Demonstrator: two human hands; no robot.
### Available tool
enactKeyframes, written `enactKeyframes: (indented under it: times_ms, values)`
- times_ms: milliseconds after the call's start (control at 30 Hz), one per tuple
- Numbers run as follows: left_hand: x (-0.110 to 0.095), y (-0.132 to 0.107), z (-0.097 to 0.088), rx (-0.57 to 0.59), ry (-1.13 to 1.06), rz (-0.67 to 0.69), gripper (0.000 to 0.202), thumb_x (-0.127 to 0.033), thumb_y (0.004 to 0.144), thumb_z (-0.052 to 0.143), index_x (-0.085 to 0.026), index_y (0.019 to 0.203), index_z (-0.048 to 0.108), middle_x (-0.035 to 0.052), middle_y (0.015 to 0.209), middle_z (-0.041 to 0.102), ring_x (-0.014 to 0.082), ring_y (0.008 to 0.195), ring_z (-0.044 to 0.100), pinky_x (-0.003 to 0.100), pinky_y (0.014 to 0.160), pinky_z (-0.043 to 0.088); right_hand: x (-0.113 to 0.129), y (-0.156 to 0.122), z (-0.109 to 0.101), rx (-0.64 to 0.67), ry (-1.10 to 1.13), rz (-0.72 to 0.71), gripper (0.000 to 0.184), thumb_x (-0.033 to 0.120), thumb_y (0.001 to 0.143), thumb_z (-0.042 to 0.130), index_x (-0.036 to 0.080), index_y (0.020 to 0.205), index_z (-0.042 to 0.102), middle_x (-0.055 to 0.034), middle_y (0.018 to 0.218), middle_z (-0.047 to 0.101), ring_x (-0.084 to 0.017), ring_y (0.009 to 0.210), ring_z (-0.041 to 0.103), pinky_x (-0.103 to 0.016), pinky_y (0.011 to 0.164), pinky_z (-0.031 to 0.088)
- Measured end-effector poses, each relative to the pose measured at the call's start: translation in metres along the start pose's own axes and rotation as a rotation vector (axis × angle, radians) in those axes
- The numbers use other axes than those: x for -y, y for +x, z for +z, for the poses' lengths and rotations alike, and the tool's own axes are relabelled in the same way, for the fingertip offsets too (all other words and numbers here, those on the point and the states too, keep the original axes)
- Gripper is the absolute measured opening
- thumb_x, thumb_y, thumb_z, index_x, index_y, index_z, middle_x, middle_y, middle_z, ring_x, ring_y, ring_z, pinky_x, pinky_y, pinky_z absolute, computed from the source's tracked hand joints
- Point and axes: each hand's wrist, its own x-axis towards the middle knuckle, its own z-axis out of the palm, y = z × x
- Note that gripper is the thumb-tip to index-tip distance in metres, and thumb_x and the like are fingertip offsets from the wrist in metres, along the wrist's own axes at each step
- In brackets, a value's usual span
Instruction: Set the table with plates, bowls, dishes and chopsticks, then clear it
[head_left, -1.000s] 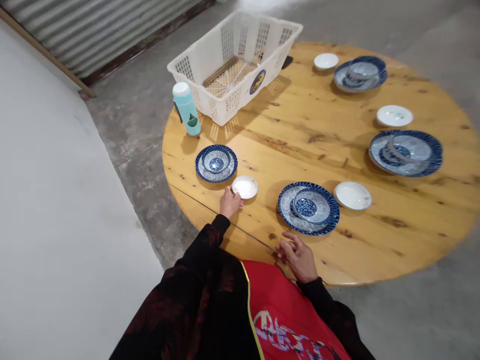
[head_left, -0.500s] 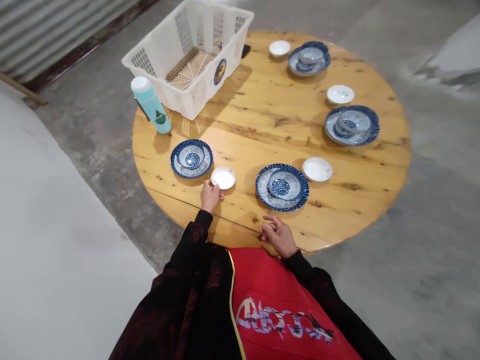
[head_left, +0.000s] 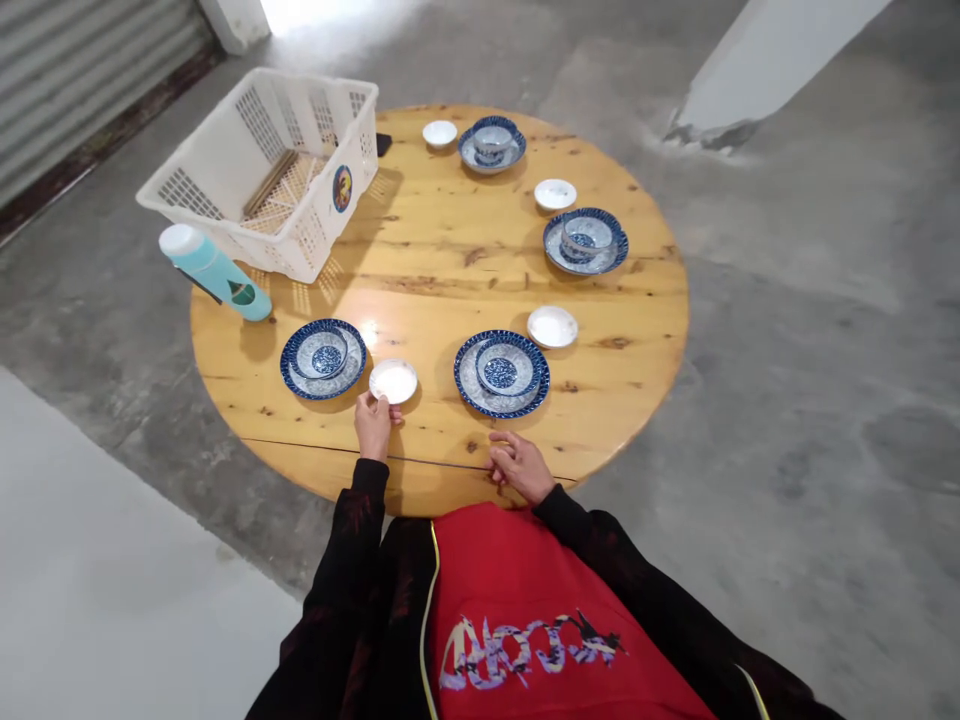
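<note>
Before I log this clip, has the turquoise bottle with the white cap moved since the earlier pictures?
No: the turquoise bottle stands beside the same end of the white plastic basket; only the view has shifted.

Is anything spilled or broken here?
No spills show. A dark line crosses the near side of the wooden table; it could be a crack or seam. The white pillar looks ragged at its base, maybe chipped.

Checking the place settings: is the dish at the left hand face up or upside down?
Face up: the dish shows its hollow inside.
</note>
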Motion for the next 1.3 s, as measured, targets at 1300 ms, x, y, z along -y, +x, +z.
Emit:
enactKeyframes:
  times_ms: [1300]
  values:
    - [0.001, 0.002, -0.003, -0.012, -0.025, 0.012, 0.046, -0.046, 0.084, 0.067, -0.015, 0.113, 0.05, -0.0005, 0.066, 0.068, 0.0107, 0.047, 0.063, 0.022, 0.051, 0.054, 0.016, 0.057, -0.03, -0.221, 0.449, 0.099, 0.014, 0.021, 0.081, 0.069, 0.02, 0.075, 0.056, -0.0082, 0.064, 0.072, -0.018, 0.056, 0.071, -0.021, 0.047, 0.057]
